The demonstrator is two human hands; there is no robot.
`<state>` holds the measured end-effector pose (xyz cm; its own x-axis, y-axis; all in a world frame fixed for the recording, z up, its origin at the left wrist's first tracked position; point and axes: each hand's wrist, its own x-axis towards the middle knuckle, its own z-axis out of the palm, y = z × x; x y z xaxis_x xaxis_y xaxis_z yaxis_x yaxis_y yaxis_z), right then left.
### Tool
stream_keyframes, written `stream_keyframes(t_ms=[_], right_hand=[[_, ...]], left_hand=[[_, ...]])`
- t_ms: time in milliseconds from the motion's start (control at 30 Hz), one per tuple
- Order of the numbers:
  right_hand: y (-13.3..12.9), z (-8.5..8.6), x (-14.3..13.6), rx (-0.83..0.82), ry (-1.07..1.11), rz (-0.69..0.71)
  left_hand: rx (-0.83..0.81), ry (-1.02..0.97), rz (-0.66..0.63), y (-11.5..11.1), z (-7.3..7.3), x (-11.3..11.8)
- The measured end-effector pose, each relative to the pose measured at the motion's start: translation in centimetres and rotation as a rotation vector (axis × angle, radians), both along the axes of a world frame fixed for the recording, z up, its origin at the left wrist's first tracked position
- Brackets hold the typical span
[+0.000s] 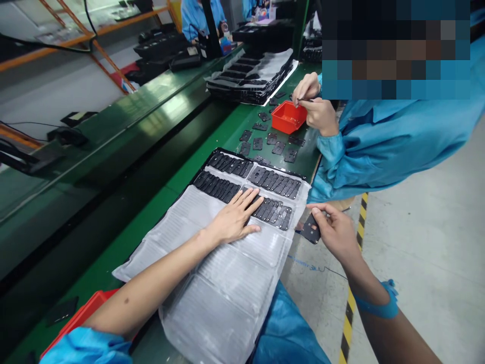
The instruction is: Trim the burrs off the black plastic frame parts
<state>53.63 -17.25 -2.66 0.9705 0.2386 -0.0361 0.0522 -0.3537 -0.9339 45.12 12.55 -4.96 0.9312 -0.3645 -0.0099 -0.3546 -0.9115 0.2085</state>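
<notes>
My left hand [240,215] lies with spread fingers on a tray [217,150], its fingertips on the rows of black plates [271,210]. Off the tray's right edge, my right hand [333,230] pinches one flat black plate [311,230] with small holes between thumb and fingers. Rows of similar plates fill the far compartments of the tray. A translucent white sheet [227,283] covers the nearer part and hangs toward my lap.
Loose black plates [278,147] lie scattered beyond the tray, beside a red box [284,119]. A co-worker's hands [322,114] are above that box. Stacked trays [250,81] stand farther back. Another red container [81,316] is under my left forearm.
</notes>
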Motion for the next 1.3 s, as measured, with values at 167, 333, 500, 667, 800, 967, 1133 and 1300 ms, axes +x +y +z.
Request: stream_keyframes(t_ms=[167,333,500,667,800,967,1133,1300], right_hand=[[-0.1,0.2,0.0,0.013,-0.002,-0.006],[-0.3,0.2,-0.5,0.027,0.005,-0.004],[-0.5,0.2,-0.8,0.058,0.005,0.016],[0.5,0.0,-1.0,0.104,0.003,0.067],[2.8,-0.1,-2.3,0.122,-0.012,0.163],[3.8,-0.2,-4.5,0.044,-0.090,0.284],[2.2,-0.4,-4.5,-0.057,-0.237,0.258],[1.4,-0.2,-5.3,-0.079,-0.351,0.356]], left_hand=[[-0.005,-0.040,-0.102,-2.5,0.3,-0.1],[-0.003,-0.015,-0.098,-4.4,-0.6,-0.2],[-0.033,0.000,-0.089,-4.5,-0.3,-0.2],[-0.248,-0.025,-0.012,-5.8,2.0,-1.3],[-0.727,0.087,0.289,-7.8,3.8,-2.8],[-0.874,0.313,0.506,-8.2,3.3,-4.5],[-0.698,0.305,0.548,-8.4,1.8,-5.6],[-0.487,0.234,0.510,-9.9,2.4,-5.7]])
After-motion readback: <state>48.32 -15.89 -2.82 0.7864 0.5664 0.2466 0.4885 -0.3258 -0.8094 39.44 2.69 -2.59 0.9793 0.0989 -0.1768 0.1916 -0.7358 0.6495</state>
